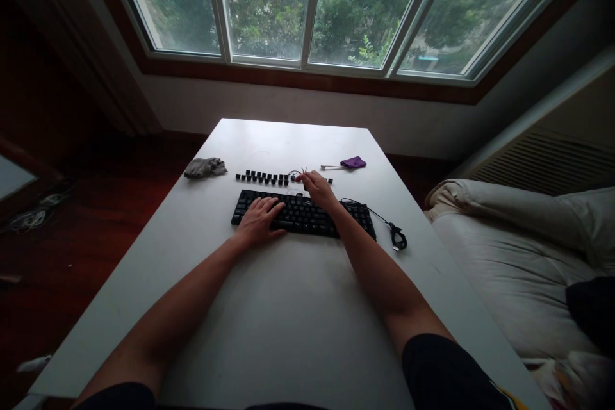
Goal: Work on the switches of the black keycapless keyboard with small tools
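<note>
A black keyboard [307,216] lies across the white table [288,307]. My left hand [259,218] rests on its left part, with the fingers spread over the keys and the thumb by the front edge. Just above the keyboard's back edge is my right hand [318,191], its fingers pinched together on what looks like a small wire keycap puller [304,170]; thin prongs stick up past the fingertips. Behind the keyboard, loose black keycaps [262,177] stand in rows. My right hand partly hides the right end of these rows.
A crumpled grey cloth [205,168] lies at the back left. Toward the back right are a folded purple cloth [353,162] and a thin stick-like brush [332,167]. The keyboard's bundled cable [397,237] sits at the right. A pale sofa [500,269] stands beyond the table's right edge.
</note>
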